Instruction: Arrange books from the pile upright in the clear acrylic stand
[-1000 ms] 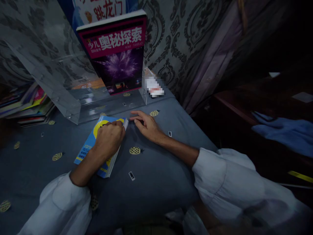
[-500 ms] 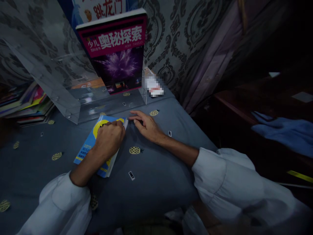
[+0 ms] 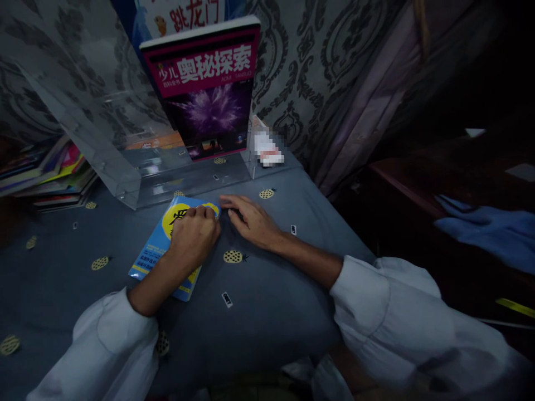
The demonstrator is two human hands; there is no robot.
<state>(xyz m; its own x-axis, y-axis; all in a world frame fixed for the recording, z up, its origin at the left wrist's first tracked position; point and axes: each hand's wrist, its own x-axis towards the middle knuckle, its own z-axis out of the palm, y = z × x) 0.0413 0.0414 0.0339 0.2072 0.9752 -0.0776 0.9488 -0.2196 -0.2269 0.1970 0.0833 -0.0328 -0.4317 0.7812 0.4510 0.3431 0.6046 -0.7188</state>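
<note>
A blue and yellow paperback book (image 3: 155,240) lies at a slant on the grey-blue cloth. My left hand (image 3: 195,229) rests on its right side, knuckles up and fingers curled down at the book's edge; the fingertips are hidden. Just right of the book's far corner is my right hand (image 3: 251,220), its fingers stretched toward that corner and the thumb apart, nothing held. Whether the right fingertips touch the book is hard to tell.
Beyond the hands stands a clear acrylic rack (image 3: 194,186) holding an upright purple-black book (image 3: 213,114), with a blue book (image 3: 137,28) behind it. Stacked books (image 3: 62,172) are at the left, a blurred white item (image 3: 267,147) right of the rack. Blue fabric (image 3: 487,231) lies far right.
The book's right side, earlier showing its page edges, now lies flatter under my left hand. The view has shifted slightly, and my right hand stays by the far corner.
</note>
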